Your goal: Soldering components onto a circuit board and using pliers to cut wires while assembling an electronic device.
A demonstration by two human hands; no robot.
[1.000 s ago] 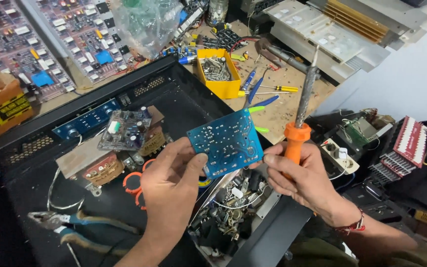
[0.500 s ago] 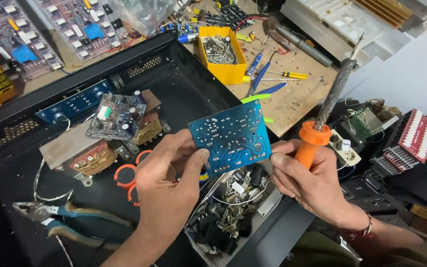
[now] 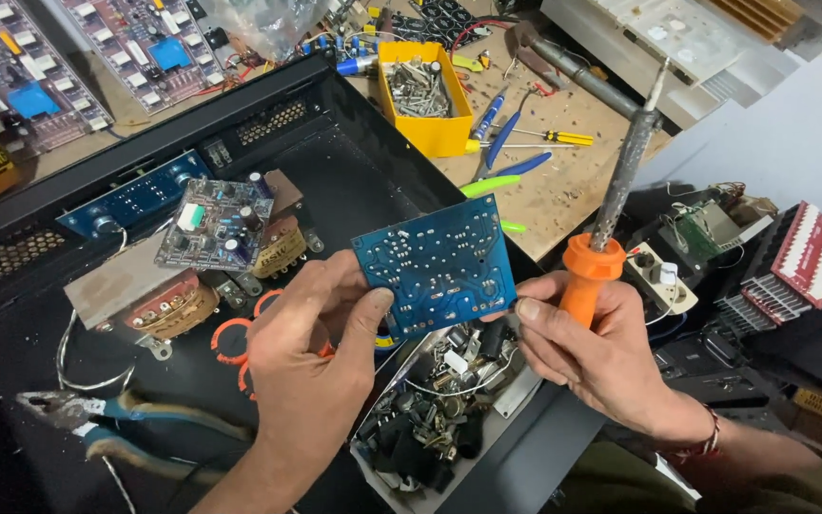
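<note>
While the left hand (image 3: 311, 357) is pinching the blue board (image 3: 438, 265) by its lower left edge, solder side up, the right hand (image 3: 590, 352) is touching the board's right edge with its fingertips and gripping the orange handle of a soldering iron (image 3: 611, 205), tip pointing up and away. The board is hovering above a tray of loose parts (image 3: 435, 419) at the edge of the open black chassis (image 3: 354, 171). Pliers (image 3: 107, 424) are lying inside the chassis at the left. A yellow box (image 3: 425, 90) of screws is sitting on the bench (image 3: 563, 186) beyond.
</note>
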